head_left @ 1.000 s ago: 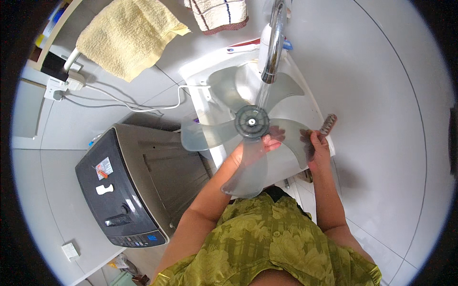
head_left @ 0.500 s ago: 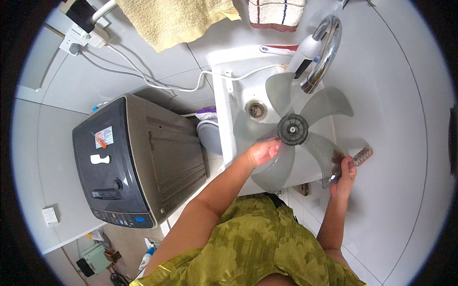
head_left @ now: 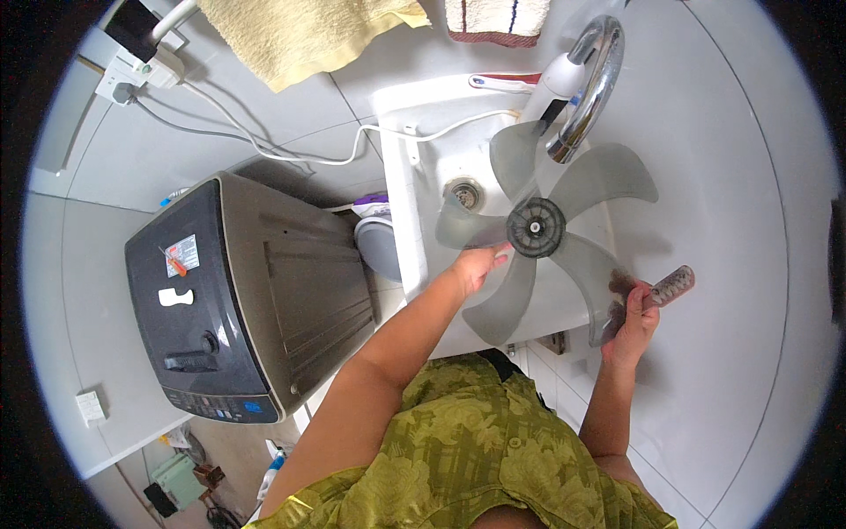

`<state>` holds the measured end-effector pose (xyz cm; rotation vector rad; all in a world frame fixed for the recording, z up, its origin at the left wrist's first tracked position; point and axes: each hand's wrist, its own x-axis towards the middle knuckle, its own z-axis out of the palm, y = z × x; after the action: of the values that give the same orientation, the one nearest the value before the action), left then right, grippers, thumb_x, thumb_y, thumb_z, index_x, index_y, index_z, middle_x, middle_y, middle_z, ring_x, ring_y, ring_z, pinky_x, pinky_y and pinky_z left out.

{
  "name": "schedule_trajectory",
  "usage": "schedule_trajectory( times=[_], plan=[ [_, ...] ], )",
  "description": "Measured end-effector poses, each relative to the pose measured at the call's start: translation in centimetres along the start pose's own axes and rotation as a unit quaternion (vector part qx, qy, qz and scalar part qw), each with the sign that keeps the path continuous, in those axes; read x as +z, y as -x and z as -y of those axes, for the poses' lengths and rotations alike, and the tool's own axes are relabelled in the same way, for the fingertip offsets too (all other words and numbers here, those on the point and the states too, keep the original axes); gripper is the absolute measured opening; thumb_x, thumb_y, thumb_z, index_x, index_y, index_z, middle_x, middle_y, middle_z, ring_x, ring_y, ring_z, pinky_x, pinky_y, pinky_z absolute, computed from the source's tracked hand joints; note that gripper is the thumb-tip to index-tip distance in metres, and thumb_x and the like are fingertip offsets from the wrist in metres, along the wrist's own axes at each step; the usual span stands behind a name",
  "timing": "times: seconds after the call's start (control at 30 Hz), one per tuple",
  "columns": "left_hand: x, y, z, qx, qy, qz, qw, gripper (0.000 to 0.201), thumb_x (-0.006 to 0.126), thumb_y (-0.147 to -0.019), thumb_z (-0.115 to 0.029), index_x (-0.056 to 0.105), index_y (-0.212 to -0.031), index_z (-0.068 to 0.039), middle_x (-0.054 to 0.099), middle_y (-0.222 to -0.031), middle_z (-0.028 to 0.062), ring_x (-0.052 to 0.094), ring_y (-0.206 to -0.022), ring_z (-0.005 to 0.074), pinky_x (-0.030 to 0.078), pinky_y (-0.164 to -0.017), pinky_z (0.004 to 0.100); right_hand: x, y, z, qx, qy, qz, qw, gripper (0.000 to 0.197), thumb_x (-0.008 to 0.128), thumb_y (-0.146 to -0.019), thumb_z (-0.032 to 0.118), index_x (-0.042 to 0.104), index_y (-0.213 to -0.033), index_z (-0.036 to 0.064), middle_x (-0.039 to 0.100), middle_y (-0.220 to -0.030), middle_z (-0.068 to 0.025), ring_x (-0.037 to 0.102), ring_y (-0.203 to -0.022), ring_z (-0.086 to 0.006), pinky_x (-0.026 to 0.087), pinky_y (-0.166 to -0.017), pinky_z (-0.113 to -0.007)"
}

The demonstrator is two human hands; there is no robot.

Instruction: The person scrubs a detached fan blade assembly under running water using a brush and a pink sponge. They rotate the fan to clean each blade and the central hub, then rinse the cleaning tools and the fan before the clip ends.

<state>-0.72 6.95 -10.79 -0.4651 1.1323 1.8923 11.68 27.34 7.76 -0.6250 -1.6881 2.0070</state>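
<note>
A grey translucent fan blade with several wide vanes and a dark round hub is held over the white sink. My left hand is closed on it beside the hub, between two vanes; some fingertips are hidden behind it. In my right hand is a scrub brush with a patterned, see-through pinkish-brown handle. Its brown bristles lie against the outer part of the lower right vane.
The curved chrome faucet rises behind the blade, close to its upper vanes. A white cable runs from the wall socket to the sink. On the left stands a washing machine, with a grey basin beside it. Towels hang above.
The fan blade has turned slightly and its left vane now shows more edge-on. The brush has shifted a little along the lower right vane. The whole view has moved slightly.
</note>
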Motion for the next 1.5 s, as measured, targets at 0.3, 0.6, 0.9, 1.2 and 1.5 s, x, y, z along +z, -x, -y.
schedule_trajectory(
  times=[0.3,0.6,0.9,1.2,1.5],
  plan=[
    [0.3,0.5,-2.7,0.467,-0.313,-0.069,0.824,0.054,0.054,-0.089,0.003,0.034,-0.137,-0.012,0.053,-0.120,0.0118,0.047,-0.113,0.0171,0.040,-0.096,0.0306,-1.6,-0.1,-0.4,0.038,-0.055,0.007,0.998,0.025,0.061,-0.092,0.023,0.056,-0.106,0.0023,0.061,-0.102,-0.0059,0.056,-0.093,-0.0160,0.045,-0.084,-0.030],
    [3.7,7.4,-5.8,0.204,-0.006,-0.002,0.979,0.064,0.054,-0.090,-0.001,0.023,-0.145,-0.013,0.054,-0.119,0.0031,0.056,-0.102,0.0130,0.045,-0.090,0.0270,-2.6,0.5,-3.3,0.129,-0.153,0.043,0.979,0.028,0.059,-0.093,0.029,0.056,-0.110,0.0067,0.061,-0.106,-0.0043,0.055,-0.100,-0.0181,0.046,-0.088,-0.034],
    [0.9,8.2,-5.7,0.127,-0.020,0.073,0.989,0.062,0.055,-0.094,-0.013,0.024,-0.147,-0.012,0.054,-0.123,0.0030,0.052,-0.110,0.0106,0.043,-0.094,0.0276,-2.6,0.9,-5.2,0.150,-0.182,0.025,0.972,0.031,0.060,-0.092,0.031,0.056,-0.110,0.0067,0.060,-0.108,-0.0061,0.055,-0.103,-0.0208,0.045,-0.092,-0.038],
    [-1.9,15.8,-9.9,0.012,-0.326,0.363,0.873,0.047,0.055,-0.094,-0.034,0.053,-0.126,0.000,0.057,-0.126,0.0122,0.053,-0.117,0.0171,0.041,-0.100,0.0288,-1.9,0.1,-3.6,0.137,-0.184,0.006,0.973,0.026,0.064,-0.089,0.031,0.057,-0.100,0.0087,0.061,-0.094,-0.0030,0.058,-0.090,-0.0178,0.049,-0.081,-0.035],
    [-0.5,10.5,-13.1,0.275,0.002,-0.128,0.953,0.056,0.066,-0.088,-0.020,0.040,-0.135,-0.004,0.061,-0.113,0.0126,0.060,-0.099,0.0212,0.048,-0.093,0.0333,-4.8,-3.2,-6.8,0.153,-0.182,0.063,0.969,0.021,0.061,-0.092,0.029,0.058,-0.103,0.0112,0.061,-0.097,-0.0013,0.056,-0.094,-0.0162,0.047,-0.085,-0.034]
  ],
)
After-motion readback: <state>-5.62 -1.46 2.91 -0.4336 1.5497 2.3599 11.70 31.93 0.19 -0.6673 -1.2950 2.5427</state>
